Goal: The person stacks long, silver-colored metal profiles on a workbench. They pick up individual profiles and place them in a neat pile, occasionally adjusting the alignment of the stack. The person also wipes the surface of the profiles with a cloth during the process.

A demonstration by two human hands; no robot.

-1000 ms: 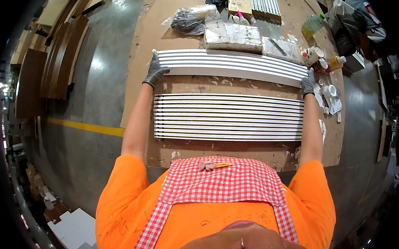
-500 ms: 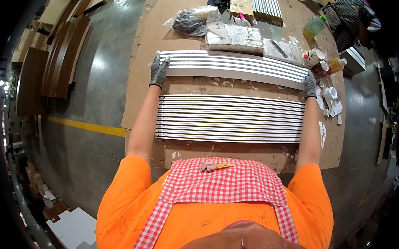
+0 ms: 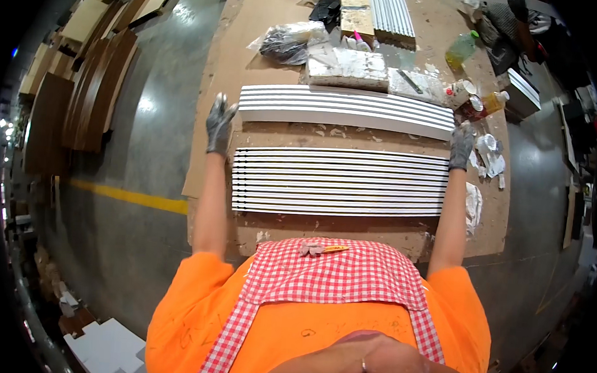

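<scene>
A row of long white strips (image 3: 345, 110) lies across the table, its front side a plain white face. My left hand (image 3: 220, 124), in a grey glove, is just off the left end of this row, fingers spread and holding nothing. Beside the row's right end is my gloved right hand (image 3: 461, 145), its fingers apart and slightly bent; whether a fingertip still touches the strips is unclear. Nearer to me, a second set of white strips (image 3: 338, 182) with dark gaps lies flat between my forearms.
Behind the strips are a whitish, stained block (image 3: 349, 69), a plastic bag (image 3: 286, 42) and bottles, one greenish (image 3: 460, 51). Crumpled white scraps (image 3: 491, 156) lie at the table's right. More strips (image 3: 392, 16) sit farther back. Another person (image 3: 502, 29) is at the far right.
Both hands have come off the ends of the far row and drawn back toward me. My left hand has also moved outward, leaving a gap; the far row stays on the table.
</scene>
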